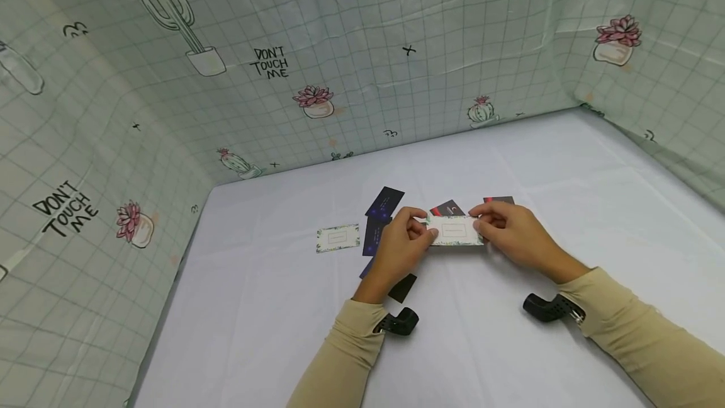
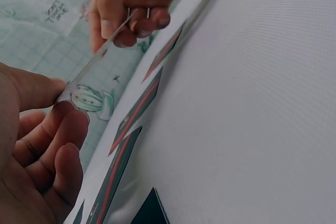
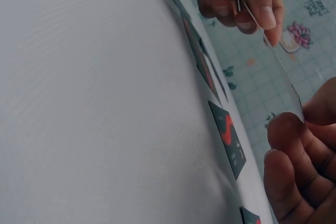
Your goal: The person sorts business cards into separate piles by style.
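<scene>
A white card with a leafy printed border [image 1: 454, 230] is raised above the table between both hands. My left hand [image 1: 401, 245] pinches its left end between thumb and fingers, and my right hand [image 1: 517, 233] pinches its right end the same way. Both wrist views show the card almost edge-on, a thin pale line from one hand's fingertips to the other's. Just behind it lies a dark card with a red stripe [image 1: 447, 208], partly hidden by the held card. Another dark red-striped card [image 1: 498, 199] shows beyond my right hand.
A matching leafy-bordered card [image 1: 338, 238] lies left of the hands. Dark blue cards [image 1: 385, 202] overlap in a column beside my left hand, and a black card [image 1: 403, 288] shows by the left wrist. A patterned cloth wall [image 1: 362, 80] encloses the white table [image 1: 255, 332].
</scene>
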Motion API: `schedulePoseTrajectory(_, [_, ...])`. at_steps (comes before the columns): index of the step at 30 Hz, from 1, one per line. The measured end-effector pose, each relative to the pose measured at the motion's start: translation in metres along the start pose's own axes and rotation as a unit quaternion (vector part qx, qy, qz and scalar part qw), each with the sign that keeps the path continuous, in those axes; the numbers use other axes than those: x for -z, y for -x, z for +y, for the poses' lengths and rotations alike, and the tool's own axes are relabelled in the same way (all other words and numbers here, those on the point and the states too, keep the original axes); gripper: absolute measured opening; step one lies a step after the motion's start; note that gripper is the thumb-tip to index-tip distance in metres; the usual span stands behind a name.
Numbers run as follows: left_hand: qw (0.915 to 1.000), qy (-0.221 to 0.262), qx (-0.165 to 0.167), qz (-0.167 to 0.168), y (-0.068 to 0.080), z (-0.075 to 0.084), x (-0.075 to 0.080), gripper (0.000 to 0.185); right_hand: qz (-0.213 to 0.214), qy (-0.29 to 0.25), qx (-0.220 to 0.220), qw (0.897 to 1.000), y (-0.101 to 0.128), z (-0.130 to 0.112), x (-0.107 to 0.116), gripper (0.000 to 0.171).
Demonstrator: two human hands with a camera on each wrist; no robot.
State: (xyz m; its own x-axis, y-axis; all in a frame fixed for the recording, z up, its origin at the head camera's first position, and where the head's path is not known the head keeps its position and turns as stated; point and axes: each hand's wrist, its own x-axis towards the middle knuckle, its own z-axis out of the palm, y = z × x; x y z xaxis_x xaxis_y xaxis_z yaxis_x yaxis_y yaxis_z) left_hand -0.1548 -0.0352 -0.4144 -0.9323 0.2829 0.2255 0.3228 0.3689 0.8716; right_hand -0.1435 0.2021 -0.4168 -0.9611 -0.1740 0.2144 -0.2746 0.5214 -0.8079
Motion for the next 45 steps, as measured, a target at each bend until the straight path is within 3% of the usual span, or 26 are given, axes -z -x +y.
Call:
schedulePoseTrajectory(6, [0.9995, 0.016, 0.025, 0.009, 0.000, -0.002, 0.005, 0.030, -0.008, 0.017, -0.004, 1.000, -0.010, -0.007, -0.004, 0.022])
schedulePoseTrajectory(12, [0.9985, 0.038, 0.030, 0.024, 0.000, -0.005, 0.014, 0.036, -0.024, -0.008, -0.013, 1.000, -0.021, -0.015, -0.009, 0.026])
schedulePoseTrajectory(28, [0.9964, 0.035, 0.053, 0.056, 0.006, -0.018, 0.044, 0.040, -0.067, -0.043, -0.033, 0.996, -0.051, -0.028, -0.033, 0.034])
schedulePoseTrajectory(39, [0.9938, 0.035, 0.068, 0.081, 0.012, -0.026, 0.062, 0.039, -0.106, -0.048, 0.006, 0.993, -0.066, -0.034, -0.048, 0.040])
schedulePoseTrajectory(45, [0.9892, 0.056, 0.073, 0.114, 0.015, -0.030, 0.074, 0.035, -0.128, -0.069, -0.001, 0.989, -0.075, -0.042, -0.061, 0.042])
